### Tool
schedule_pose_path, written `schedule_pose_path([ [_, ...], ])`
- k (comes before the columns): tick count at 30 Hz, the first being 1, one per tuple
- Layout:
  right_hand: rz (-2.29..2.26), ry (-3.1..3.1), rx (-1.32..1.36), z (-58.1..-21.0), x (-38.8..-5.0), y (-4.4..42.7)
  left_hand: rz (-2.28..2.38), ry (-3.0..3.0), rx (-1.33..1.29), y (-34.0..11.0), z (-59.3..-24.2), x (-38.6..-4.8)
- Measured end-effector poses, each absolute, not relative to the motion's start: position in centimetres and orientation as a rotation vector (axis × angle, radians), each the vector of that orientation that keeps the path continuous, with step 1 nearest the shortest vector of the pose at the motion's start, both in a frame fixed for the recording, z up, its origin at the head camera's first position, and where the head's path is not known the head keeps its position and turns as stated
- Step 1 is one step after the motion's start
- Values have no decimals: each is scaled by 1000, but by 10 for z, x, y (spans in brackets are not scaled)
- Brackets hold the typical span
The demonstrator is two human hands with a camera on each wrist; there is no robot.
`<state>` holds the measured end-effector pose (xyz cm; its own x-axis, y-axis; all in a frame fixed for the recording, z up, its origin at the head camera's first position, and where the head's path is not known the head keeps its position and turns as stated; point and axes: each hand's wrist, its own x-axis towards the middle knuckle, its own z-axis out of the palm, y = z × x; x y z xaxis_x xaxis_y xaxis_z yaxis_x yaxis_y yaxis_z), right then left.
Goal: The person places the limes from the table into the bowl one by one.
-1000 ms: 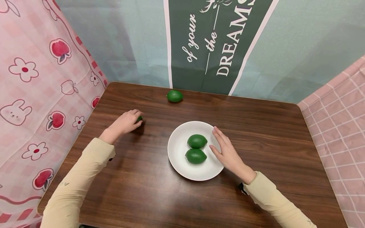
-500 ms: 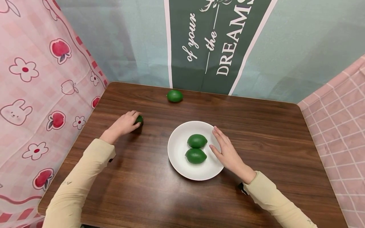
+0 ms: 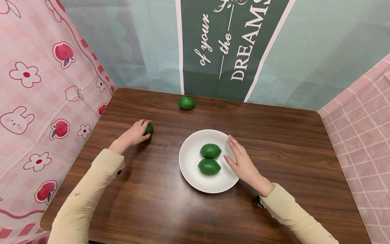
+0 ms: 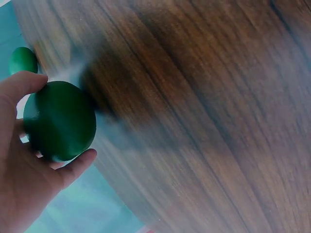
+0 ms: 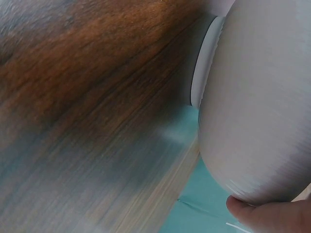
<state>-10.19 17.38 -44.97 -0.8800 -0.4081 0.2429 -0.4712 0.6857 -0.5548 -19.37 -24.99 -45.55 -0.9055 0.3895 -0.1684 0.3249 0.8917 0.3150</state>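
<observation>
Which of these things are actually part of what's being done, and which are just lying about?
Part of the job, it seems:
held lime, in the left hand
white bowl, at the right hand
two limes inside the bowl
far lime, probably

Just surroundings:
wooden table
lettered hanging
pink fruit-patterned cloth
pink checked cloth

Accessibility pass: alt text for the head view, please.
A person's left hand grips a green lime; their right hand touches a white bowl holding two limes. Another lime lies near the far edge of the brown table.
</observation>
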Motion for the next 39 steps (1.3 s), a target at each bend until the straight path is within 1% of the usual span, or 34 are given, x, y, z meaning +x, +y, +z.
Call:
schedule_pose_path([
  [16, 975, -2792, 721, -449, -102, 174, 422, 2839, 473, -245, -459, -195],
  [39, 969, -2779, 724, -448, -103, 174, 472, 2844, 469, -252, -459, -191],
])
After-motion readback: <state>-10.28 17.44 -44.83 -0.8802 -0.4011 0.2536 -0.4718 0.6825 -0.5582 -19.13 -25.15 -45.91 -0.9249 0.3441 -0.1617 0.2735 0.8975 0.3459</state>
